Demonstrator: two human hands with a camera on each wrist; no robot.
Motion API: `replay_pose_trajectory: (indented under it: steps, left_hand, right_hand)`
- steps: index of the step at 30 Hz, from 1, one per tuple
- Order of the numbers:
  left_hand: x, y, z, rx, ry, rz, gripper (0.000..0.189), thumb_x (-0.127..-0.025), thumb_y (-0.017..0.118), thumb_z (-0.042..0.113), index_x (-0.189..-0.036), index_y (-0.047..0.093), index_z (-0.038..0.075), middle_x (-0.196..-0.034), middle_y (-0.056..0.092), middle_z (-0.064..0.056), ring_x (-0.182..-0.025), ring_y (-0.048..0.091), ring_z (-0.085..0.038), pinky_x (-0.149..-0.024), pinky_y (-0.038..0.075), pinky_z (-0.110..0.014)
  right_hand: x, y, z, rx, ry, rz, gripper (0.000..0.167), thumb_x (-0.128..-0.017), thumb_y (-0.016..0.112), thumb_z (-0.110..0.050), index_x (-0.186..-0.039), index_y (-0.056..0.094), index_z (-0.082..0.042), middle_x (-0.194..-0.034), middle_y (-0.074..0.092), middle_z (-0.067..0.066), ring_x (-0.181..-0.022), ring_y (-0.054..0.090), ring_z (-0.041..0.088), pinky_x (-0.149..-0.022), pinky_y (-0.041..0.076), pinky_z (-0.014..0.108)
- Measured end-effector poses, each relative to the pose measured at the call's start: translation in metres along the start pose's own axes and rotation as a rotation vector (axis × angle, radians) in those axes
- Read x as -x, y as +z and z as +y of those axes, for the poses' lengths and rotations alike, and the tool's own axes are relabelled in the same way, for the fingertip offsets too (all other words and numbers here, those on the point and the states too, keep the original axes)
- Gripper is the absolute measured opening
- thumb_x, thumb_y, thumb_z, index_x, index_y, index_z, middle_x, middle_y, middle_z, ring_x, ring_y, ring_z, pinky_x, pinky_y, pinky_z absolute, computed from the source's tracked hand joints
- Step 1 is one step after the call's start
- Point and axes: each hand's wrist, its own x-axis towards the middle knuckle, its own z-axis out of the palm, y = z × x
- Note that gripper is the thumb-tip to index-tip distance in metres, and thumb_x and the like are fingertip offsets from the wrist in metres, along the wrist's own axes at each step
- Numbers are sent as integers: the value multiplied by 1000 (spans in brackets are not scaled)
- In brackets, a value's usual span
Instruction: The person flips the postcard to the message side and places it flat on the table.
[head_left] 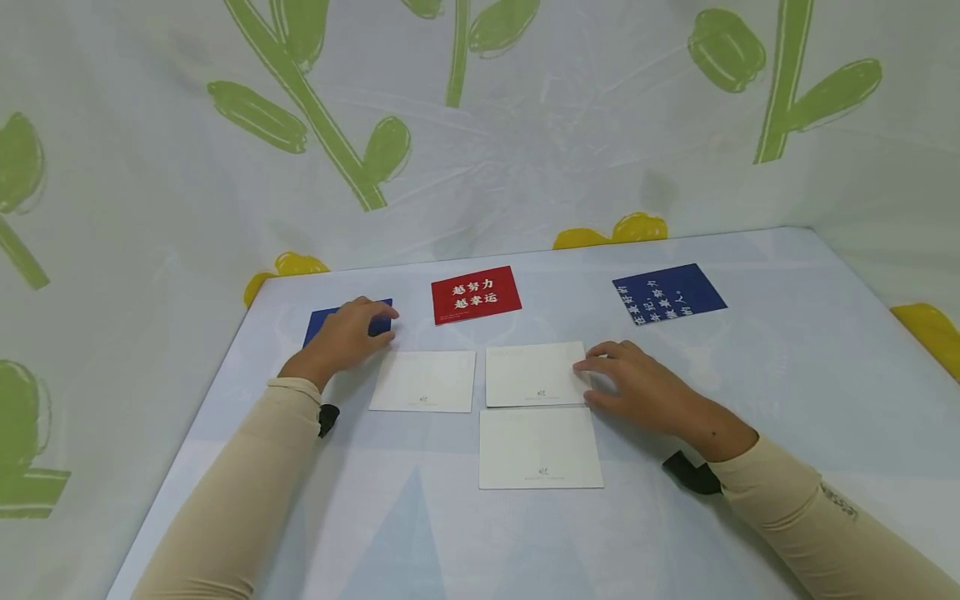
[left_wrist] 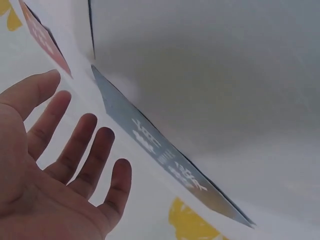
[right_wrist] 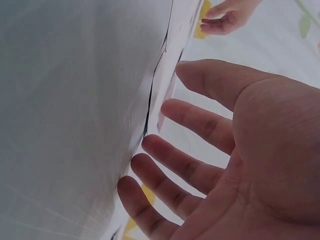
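Note:
On the left, my left hand [head_left: 347,333] hovers over a blue card [head_left: 318,322], hiding much of it. In the left wrist view, its fingers are spread and loosely bent, apart from that card [left_wrist: 155,145] with pale writing. My right hand [head_left: 637,383] is by the right edge of the upper white card [head_left: 534,371], its fingertips overlapping that edge in the head view. Loosely bent fingers [right_wrist: 187,167] hold nothing in the right wrist view; whether they touch the card I cannot tell. A second white card [head_left: 540,446] lies just below, and a third white card [head_left: 423,379] lies left.
Farther back lie a red card [head_left: 476,293] with white characters and a blue card [head_left: 667,292] with white writing. They rest on a pale covered table [head_left: 810,350]. Behind it hangs a white sheet [head_left: 562,158] printed with green leaves and yellow shapes.

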Motion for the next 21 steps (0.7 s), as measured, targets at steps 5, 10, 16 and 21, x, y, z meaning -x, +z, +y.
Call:
replay_pose_trajectory:
  steps: [5, 10, 16, 21]
  left_hand:
    - [1, -5, -7, 2, -59, -31, 49, -98, 64, 26, -144, 51, 18, -155, 37, -21, -141, 39, -44, -111, 35, -65]
    - [0, -6, -20, 25, -76, -65, 54, -98, 63, 26, -148, 45, 19, -160, 29, -21, -143, 34, -47, -112, 32, -66]
    - [-3, -8, -30, 51, -88, -107, 63, -97, 64, 26, -153, 37, 20, -162, 22, -21, -146, 27, -47, -114, 28, -66]
    - [-4, -9, -36, 51, -97, -139, 69, -96, 65, 26, -157, 32, 19, -164, 20, -21, -149, 21, -46, -117, 24, -65]
  right_hand:
    - [-1, 1, -1, 9, -9, -1, 43, -88, 76, -22, -129, 68, -14, -135, 59, 16, -125, 53, 38, -102, 50, 53]
    - [-2, 0, -3, 24, -12, -6, 43, -88, 76, -23, -130, 68, -14, -136, 59, 17, -126, 53, 39, -102, 50, 53]
    - [-3, -4, -5, -2, -5, 0, 43, -89, 75, -22, -131, 67, -14, -138, 57, 18, -129, 52, 41, -103, 48, 56]
    - [-12, -6, -11, 9, -45, 22, 41, -91, 74, -24, -130, 67, -14, -136, 59, 16, -128, 54, 38, -102, 50, 52]
